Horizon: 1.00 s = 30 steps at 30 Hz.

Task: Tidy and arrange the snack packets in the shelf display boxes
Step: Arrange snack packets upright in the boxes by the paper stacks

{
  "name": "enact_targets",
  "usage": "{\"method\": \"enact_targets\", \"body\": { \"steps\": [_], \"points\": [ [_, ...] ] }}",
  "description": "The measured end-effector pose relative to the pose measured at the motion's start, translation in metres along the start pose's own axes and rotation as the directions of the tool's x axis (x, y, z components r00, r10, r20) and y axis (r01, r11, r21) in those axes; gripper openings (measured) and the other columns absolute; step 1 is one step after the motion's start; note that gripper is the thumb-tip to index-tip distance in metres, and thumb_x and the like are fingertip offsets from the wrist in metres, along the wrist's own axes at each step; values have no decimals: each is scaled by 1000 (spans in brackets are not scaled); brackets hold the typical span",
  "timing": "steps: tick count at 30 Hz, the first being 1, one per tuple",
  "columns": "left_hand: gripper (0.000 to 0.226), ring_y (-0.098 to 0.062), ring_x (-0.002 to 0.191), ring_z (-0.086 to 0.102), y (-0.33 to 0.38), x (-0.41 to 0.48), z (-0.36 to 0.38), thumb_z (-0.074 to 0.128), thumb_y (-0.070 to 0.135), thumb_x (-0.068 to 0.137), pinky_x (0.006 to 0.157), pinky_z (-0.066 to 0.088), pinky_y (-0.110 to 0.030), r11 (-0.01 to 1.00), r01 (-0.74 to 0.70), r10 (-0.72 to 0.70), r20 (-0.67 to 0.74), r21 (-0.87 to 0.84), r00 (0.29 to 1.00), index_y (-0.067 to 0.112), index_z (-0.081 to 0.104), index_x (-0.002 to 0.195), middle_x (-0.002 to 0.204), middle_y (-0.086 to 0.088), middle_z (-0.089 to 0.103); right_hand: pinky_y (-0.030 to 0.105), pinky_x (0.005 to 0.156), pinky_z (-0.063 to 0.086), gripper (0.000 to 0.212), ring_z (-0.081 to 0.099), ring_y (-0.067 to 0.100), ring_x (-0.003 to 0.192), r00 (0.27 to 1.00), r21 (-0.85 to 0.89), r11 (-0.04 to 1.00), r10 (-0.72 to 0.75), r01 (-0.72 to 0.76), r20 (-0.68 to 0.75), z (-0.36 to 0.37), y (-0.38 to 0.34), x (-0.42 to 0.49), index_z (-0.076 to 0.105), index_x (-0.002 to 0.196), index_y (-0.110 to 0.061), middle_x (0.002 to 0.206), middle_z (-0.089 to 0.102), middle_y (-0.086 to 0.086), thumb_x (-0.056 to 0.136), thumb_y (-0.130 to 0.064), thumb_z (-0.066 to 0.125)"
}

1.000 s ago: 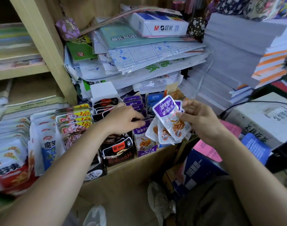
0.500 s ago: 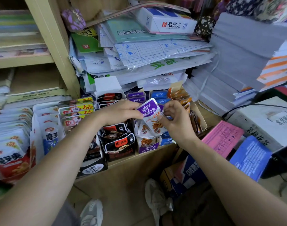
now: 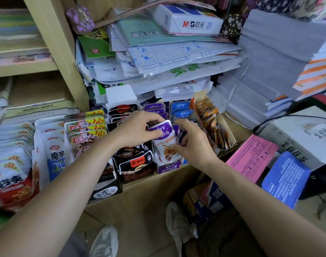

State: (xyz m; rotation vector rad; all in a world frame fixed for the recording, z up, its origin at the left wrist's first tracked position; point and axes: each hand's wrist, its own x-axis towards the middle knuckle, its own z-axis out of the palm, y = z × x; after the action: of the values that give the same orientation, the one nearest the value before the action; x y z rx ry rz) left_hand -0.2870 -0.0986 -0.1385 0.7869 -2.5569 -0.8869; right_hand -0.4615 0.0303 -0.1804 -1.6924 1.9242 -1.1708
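A purple-and-white snack packet [image 3: 165, 140] stands at the front of the purple display box [image 3: 167, 168] on the shelf. My left hand [image 3: 138, 130] pinches its top left corner, thumb on the front face. My right hand [image 3: 190, 143] grips its right edge with curled fingers, and more purple packets are partly hidden behind that hand. Other purple packets [image 3: 154, 108] stand in a row behind. Beside them are boxes of black packets [image 3: 136, 164], blue packets [image 3: 181, 111] and orange packets [image 3: 209, 115].
Red-and-yellow snack packets [image 3: 86, 127] and blue-white ones [image 3: 55, 154] fill the shelf to the left. A tall pile of papers and stationery [image 3: 158, 58] overhangs the boxes. A pink sheet [image 3: 253, 156] and a blue packet [image 3: 286, 180] lie at right. Shoes [image 3: 104, 242] stand on the floor below.
My right hand has brought the purple packets from the air at right down and left into the purple box. My left hand moved to the packet's top corner and now pinches it.
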Motion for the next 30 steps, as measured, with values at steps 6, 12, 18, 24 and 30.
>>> {"method": "enact_targets", "body": {
  "steps": [6, 12, 18, 24, 30],
  "points": [
    [33, -2, 95, 68, 1, -2, -1, 80, 28, 87, 85, 59, -37, 999, -8, 6, -49, -36, 999, 31, 71, 118, 106, 13, 73, 35, 73, 63, 48, 70, 14, 97, 999, 101, 994, 47, -48, 15, 2, 6, 3, 50, 119, -32, 121, 59, -7, 87, -8, 75],
    [46, 4, 87, 66, 2, -4, 6, 87, 30, 76, 82, 57, -33, 999, -15, 17, -47, 48, 999, 34, 70, 119, 96, 19, 73, 23, 67, 61, 61, 70, 5, 83, 998, 66, 996, 57, -59, 24, -16, 5, 2, 48, 138, -25, 120, 60, -10, 86, -18, 78],
    [37, 3, 77, 65, 10, -6, 14, 90, 36, 72, 75, 56, -34, 996, -2, 13, -114, 94, 993, 37, 68, 102, 84, 21, 70, 12, 62, 55, 21, 67, 9, 98, 999, 53, 998, 46, -46, -7, -26, 8, 9, 62, 109, -18, 107, 67, -4, 90, -20, 72],
    [49, 2, 88, 66, 8, -10, 10, 91, 34, 70, 84, 57, -36, 998, 0, 6, -93, 64, 996, 35, 69, 114, 96, 19, 72, 5, 62, 45, 15, 58, -14, 82, 986, -75, 985, -159, 155, -53, -24, -1, 9, 63, 97, -15, 82, 56, -22, 88, -13, 75],
    [52, -5, 109, 53, 1, -15, 3, 77, 58, 75, 100, 45, -39, 987, -38, 31, 47, 153, 998, 38, 68, 122, 111, 21, 61, 11, 62, 46, 33, 57, -13, 83, 966, -159, 973, -128, 167, 225, -22, 5, 0, 64, 110, -19, 98, 58, -19, 82, -13, 80]
  ]
}}
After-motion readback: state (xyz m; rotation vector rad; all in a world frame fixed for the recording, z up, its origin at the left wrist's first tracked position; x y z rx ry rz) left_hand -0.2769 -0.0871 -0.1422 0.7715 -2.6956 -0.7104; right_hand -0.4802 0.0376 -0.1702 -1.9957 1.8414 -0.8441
